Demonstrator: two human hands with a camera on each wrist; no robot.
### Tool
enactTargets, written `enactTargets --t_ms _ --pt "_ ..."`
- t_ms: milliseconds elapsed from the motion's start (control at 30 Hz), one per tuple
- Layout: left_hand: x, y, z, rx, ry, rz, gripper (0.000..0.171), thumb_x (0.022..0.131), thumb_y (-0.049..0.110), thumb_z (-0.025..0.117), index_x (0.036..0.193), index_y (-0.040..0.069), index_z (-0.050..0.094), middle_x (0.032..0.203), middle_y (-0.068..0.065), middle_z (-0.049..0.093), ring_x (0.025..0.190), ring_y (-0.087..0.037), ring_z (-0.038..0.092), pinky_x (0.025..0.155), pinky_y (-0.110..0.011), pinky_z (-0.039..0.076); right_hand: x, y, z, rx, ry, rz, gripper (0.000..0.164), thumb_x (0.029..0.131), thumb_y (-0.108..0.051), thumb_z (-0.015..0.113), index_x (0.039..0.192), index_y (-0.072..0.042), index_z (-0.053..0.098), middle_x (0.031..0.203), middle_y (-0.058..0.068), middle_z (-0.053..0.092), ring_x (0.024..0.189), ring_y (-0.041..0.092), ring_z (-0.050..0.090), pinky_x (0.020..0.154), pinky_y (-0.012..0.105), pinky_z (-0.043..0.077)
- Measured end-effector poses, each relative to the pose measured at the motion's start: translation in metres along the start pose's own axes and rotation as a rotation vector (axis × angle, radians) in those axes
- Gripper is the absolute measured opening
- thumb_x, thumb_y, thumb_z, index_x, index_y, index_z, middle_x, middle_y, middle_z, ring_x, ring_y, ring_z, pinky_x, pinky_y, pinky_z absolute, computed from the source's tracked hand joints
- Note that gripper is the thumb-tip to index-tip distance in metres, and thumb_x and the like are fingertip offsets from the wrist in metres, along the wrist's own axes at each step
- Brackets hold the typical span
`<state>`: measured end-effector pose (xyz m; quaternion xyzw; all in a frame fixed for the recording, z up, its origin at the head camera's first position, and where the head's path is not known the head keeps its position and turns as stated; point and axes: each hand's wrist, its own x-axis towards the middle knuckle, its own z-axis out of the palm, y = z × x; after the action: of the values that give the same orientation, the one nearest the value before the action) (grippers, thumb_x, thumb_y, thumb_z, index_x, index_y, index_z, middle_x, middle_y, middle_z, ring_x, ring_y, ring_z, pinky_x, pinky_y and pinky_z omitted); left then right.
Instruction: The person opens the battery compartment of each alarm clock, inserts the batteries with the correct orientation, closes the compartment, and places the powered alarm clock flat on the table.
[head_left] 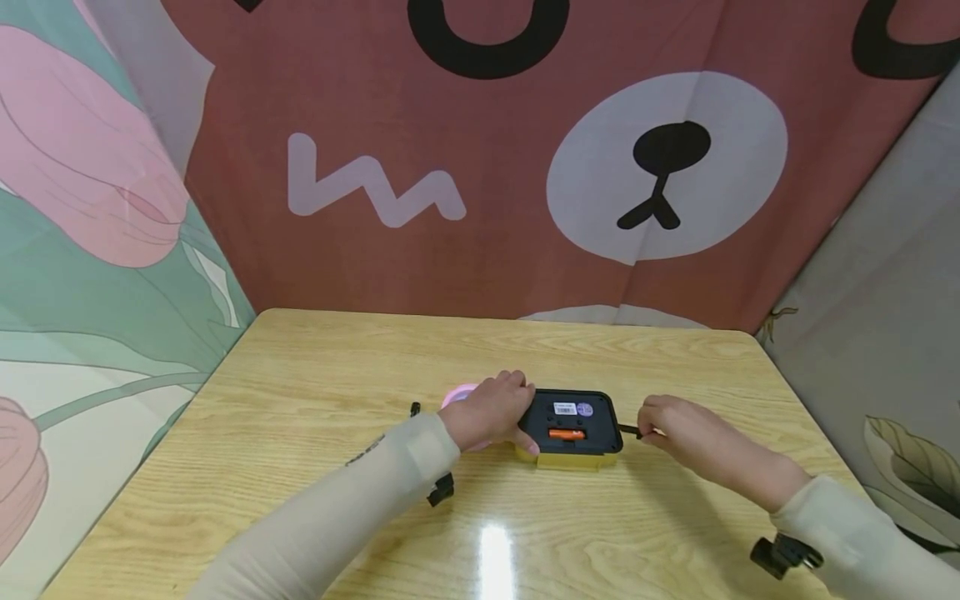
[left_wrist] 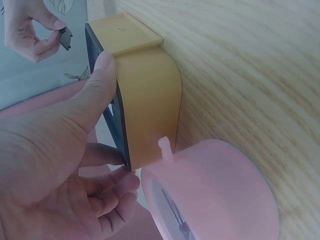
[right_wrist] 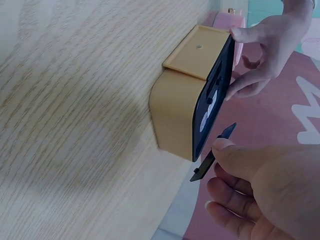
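A yellow box-shaped device [head_left: 573, 460] lies on the table with its black back [head_left: 602, 417] facing up. Set in that back is an orange battery [head_left: 566, 434], beside a white label and a round purple sticker. My left hand [head_left: 491, 412] grips the device's left end, thumb at the near edge and fingers at the far edge. To its right, my right hand [head_left: 678, 429] pinches a small black battery cover [right_wrist: 202, 167] between thumb and fingers. The cover has small tabs and is held just off the device's right end.
A round pink clock [left_wrist: 215, 185] stands close to the device's left end, partly hidden by my left hand in the head view. The wooden table [head_left: 337, 358] ends at a brown cloth backdrop [head_left: 487, 267] with a bear face.
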<state>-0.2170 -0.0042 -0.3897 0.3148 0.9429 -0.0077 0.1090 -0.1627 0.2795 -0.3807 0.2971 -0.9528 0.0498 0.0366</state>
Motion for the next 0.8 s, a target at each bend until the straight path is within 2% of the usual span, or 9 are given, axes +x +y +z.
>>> enactTargets --t_ms 300,567,800 --pt "0.000 0.001 0.000 -0.012 0.000 0.000 0.100 0.074 0.066 0.075 0.151 0.009 0.047 0.137 -0.006 0.055 0.111 -0.017 0.050 0.099 -0.030 0.049 0.007 -0.009 0.002 -0.013 0.008 -0.041 0.023 0.082 -0.005 0.081 0.078 -0.018 0.063 0.078 -0.011 0.056 0.071 0.001 0.051 0.062 0.025 0.048" --pt "0.000 0.001 0.000 -0.033 -0.003 0.000 0.099 0.074 0.065 0.075 0.151 0.009 0.047 0.138 -0.006 0.055 0.113 -0.017 0.050 0.100 -0.030 0.048 0.016 -0.022 0.002 -0.016 -0.057 -0.013 0.021 0.083 -0.008 0.081 0.077 -0.018 0.063 0.077 -0.010 0.054 0.068 0.000 0.046 0.060 0.023 0.045" --pt "0.000 0.001 -0.001 -0.038 -0.006 -0.004 0.098 0.075 0.064 0.076 0.151 0.010 0.047 0.138 -0.006 0.054 0.112 -0.017 0.049 0.099 -0.031 0.048 0.025 -0.030 0.004 -0.025 -0.059 -0.044 0.024 0.084 -0.011 0.080 0.076 -0.019 0.060 0.076 -0.011 0.052 0.068 0.001 0.043 0.060 0.022 0.042"
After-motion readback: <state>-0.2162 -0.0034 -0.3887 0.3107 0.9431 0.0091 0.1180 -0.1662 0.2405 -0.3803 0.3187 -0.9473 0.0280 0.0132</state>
